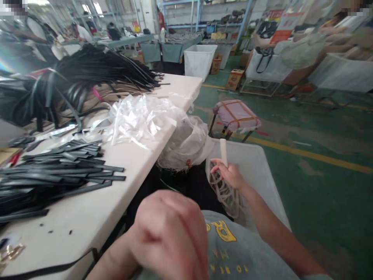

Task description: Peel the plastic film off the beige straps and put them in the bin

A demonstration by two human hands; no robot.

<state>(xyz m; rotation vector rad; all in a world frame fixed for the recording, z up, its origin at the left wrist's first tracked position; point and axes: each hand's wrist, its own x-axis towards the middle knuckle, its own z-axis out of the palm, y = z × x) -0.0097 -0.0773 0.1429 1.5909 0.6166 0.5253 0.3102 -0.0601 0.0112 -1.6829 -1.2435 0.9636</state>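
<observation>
My left hand (171, 233) is raised close to the camera, blurred and curled into a fist. Its fingertips are turned away, so whatever is inside them is hidden. My right hand (230, 174) is stretched out over a white bin (262, 171) on my right. A flat cream strip (223, 151) sticks up from its grip, with some fingers extended to the left. Below that hand, a tangle of pale beige strips (223, 192) hangs in the bin. On the table, a dark strap (55, 269) runs to the near edge and bends over it.
Black strips (58, 175) lie across the white table (128, 165), with a larger black bundle (99, 66) behind. Shiny clear film scraps (140, 116) spill toward a plastic bag (189, 136) at the edge. A padded stool (237, 114) stands beyond the bin. People work farther back.
</observation>
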